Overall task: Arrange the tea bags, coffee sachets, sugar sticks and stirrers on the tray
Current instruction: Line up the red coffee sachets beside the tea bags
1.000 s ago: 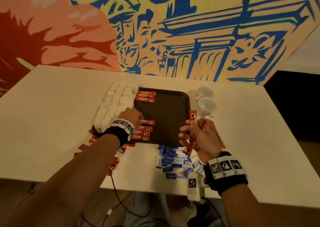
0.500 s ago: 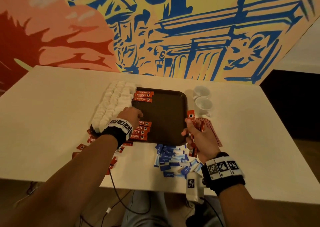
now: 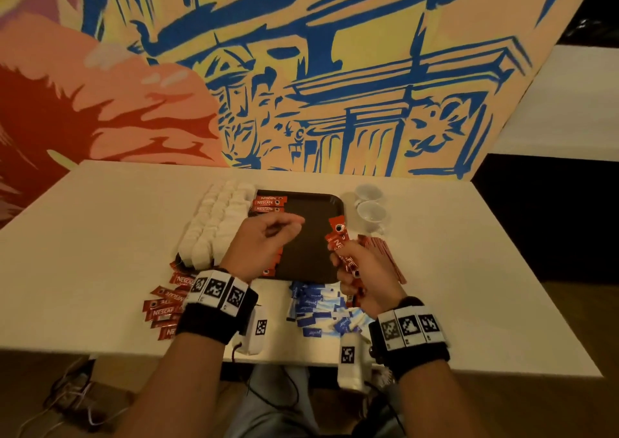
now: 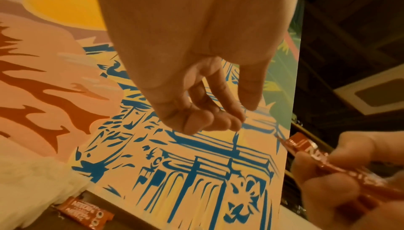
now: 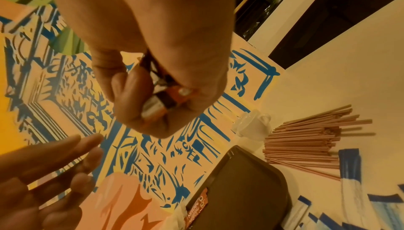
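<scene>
Nearest, at 6 o'clock on the pale surface (image 3: 100, 236): flat blue-and-white sugar sticks (image 3: 315, 307) in a loose heap, script on them too small to read. At 8 o'clock, glossy red coffee sachets (image 3: 164, 307) printed NESCAFÉ in white, scattered. Above the tray's (image 3: 308, 236) near edge: left hand (image 3: 264, 240), fingers loosely curled, thumb extended, grasping nothing. Right hand (image 3: 365, 270), fingers clenched round a bundle of red NESCAFÉ sachets (image 3: 340, 240), tips pointing to 12 o'clock. At 3 o'clock, thin wooden stirrers (image 5: 306, 138) fanned in a pile. Dark, smooth, round-cornered tray, NESCAFÉ sachets (image 3: 269, 201) stacked at its far-left corner. At 10 o'clock, soft white tea bags (image 3: 214, 223) in rows. At 1 o'clock, two white cups (image 3: 370, 208).
</scene>
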The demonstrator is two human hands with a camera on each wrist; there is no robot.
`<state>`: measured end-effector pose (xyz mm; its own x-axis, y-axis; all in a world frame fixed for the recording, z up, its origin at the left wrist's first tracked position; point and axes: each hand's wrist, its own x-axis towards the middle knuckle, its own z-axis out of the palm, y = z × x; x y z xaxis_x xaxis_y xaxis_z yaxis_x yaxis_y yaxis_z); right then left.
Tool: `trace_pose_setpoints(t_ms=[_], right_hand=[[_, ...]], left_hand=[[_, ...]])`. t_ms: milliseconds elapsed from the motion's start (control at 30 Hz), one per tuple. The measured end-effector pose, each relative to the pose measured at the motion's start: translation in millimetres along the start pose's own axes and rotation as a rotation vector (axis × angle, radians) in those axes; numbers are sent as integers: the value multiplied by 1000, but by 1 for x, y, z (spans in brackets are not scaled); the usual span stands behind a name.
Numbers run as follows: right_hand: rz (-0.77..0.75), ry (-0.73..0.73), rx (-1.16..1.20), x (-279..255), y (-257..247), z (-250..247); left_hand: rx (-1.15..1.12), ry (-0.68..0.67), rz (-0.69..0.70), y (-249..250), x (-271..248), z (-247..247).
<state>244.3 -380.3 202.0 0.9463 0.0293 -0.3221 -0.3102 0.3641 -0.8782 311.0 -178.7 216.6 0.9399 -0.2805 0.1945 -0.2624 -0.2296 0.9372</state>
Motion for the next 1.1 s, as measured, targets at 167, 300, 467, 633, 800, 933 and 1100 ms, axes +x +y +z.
trace_pose_setpoints(t_ms=[167, 300, 467, 633, 800, 933, 1100], right_hand=[[-12, -59, -78, -7, -2, 9], [-63, -72, -187, -11, -1, 10], [-145, 82, -160, -19, -8, 2], [-174, 58, -101, -22, -15, -2], [-217, 168, -249, -20, -26, 1], [-233, 200, -278, -15, -37, 2], [-288, 189, -311, -15, -46, 9]], left_hand=[[-64, -44, -74, 22, -24, 10], [-35, -21, -58, 26, -28, 10], [-145, 74, -133, 31, -27, 7], [-136, 129, -190, 41, -23, 10], [443, 193, 76, 42, -15, 16], [631, -44, 344, 47, -6, 12], [813, -141, 421, 54, 2, 10]])
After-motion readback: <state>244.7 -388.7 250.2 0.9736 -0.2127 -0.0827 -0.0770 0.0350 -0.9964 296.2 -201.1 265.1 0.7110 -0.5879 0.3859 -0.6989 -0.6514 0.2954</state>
